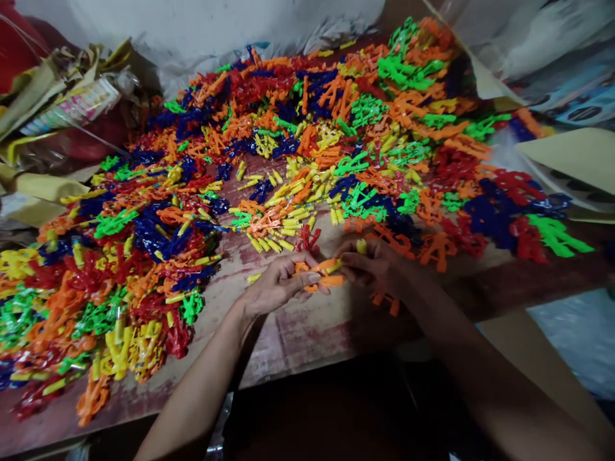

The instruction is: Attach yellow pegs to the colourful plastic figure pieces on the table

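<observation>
My left hand [278, 282] and my right hand [377, 266] meet over the worn reddish board [288, 333] near its front edge. Both are closed on one orange plastic piece [327, 274] held between them. A small yellow peg [361, 246] shows at the fingers of my right hand. Another orange piece [387, 301] lies just under my right wrist. A broad heap of small plastic pieces [307, 147] in orange, green, blue, red and yellow rings the hands on the left, far and right sides. Loose yellow pegs [273, 243] lie just beyond the hands.
Crumpled bags and yellow paper [57, 109] are piled at the far left. A white sheet [202, 32] hangs behind the heap. Cardboard and printed packaging [576, 153] lie at the right. The board's front edge runs just below my wrists, with a dark gap beneath.
</observation>
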{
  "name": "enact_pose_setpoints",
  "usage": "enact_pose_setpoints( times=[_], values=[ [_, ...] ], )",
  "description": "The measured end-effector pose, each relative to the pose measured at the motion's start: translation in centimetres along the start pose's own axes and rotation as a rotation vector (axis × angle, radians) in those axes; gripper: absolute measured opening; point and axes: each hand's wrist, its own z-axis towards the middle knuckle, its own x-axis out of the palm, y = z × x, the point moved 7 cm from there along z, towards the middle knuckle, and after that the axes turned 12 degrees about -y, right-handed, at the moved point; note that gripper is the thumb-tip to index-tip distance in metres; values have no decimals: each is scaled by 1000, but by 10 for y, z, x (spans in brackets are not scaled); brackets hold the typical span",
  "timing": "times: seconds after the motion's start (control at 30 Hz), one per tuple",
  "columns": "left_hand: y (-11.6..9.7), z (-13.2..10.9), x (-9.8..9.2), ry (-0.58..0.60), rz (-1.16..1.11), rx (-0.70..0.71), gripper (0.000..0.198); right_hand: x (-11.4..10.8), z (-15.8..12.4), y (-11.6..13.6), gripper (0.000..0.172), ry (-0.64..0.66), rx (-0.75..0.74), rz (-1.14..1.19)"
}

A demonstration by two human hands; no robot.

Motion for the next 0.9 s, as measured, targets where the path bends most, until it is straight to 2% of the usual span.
enact_pose_setpoints(
  times=[0.1,0.23,0.33,0.4,0.53,0.63,0.73,0.8,0.9],
  values=[
    [2,-1,-1,49,-15,-29,41,2,0,-1,35,3,18,28],
    [9,0,-3,59,-84,-52,35,2,-1,1,30,-40,-29,-2],
    [15,3,-1,54,-146,-79,33,4,-3,0,32,-38,-5,56],
    [18,4,0,25,-140,-104,37,3,-4,2,34,-62,-9,36],
    [20,2,0,-36,-93,-156,41,0,-9,12,35,-143,-77,-173],
    [23,1,0,-66,-90,-164,40,2,-12,13,36,-149,-87,-181],
    [31,2,0,-105,-62,-158,43,3,-12,15,35,-218,-136,-268],
    [33,1,0,-122,-53,-164,45,7,-11,15,38,-202,-129,-307],
    [17,-7,-11,-180,27,-145,46,4,-15,25,34,-165,-146,-318]
  ],
)
